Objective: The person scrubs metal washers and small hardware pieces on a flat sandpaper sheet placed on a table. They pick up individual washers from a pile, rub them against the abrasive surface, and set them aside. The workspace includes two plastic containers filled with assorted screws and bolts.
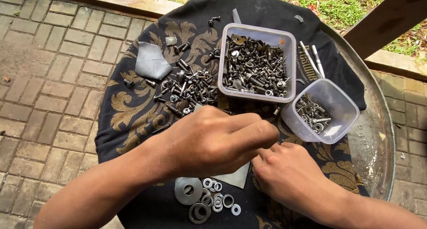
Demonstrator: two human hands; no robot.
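Left hand [213,140] and right hand [289,173] are meeting fingertips, grasp hidden, cannot tell; flat grey washers [209,200] are lying at 6 o'clock.

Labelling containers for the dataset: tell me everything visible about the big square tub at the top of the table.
The large square clear plastic tub has rounded corners and a thick translucent rim. It stands upright and lidless on the black gold-patterned cloth, filled almost to the rim with dark and silvery metal screws, bolts, nuts and washers. The loose pile of screws lies against its left wall; the smaller clear plastic tub sits close by its right corner. Neither hand touches it.
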